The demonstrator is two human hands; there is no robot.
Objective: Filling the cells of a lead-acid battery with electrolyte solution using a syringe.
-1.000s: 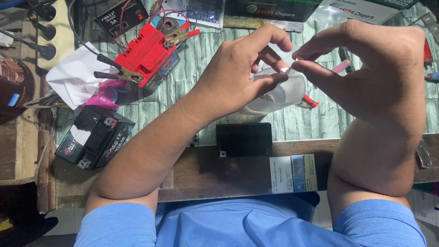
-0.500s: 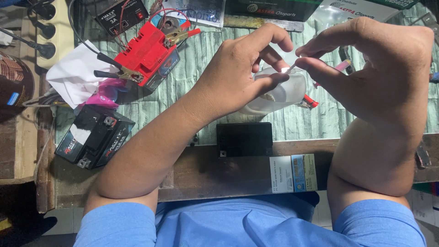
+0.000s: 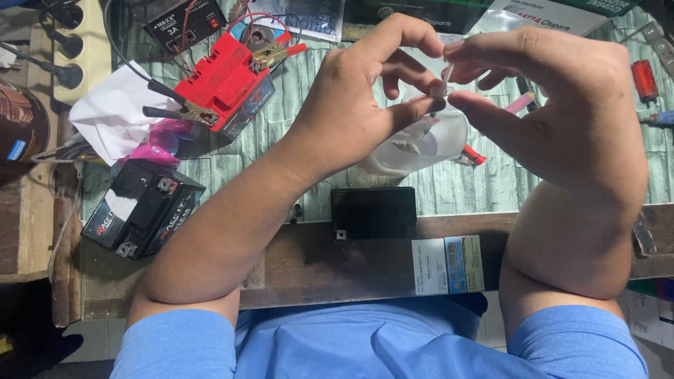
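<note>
1. Tube (image 3: pixel 442 81), small and pale, stands nearly upright, its long axis running twelve to six, above a clear plastic container (image 3: pixel 421 144).
2. Batteries: one red (image 3: pixel 225 84), two black (image 3: pixel 144 207) (image 3: pixel 373 212).
3. Left hand (image 3: pixel 351 105) and right hand (image 3: pixel 562 105) arch inward, both fingertips pinching the tube.

— How do the hands sit?

— I have both raised above the tabletop (image 3: pixel 449 189), forearms angling in from the near edge. My left hand (image 3: pixel 351 105) curls, thumb and forefinger pinched together in a fine grip.

— And the other?

— My right hand (image 3: pixel 562 112) arches over, knuckles up, its fingertips (image 3: pixel 460 52) meeting the left's, thumb pressed beneath.
</note>
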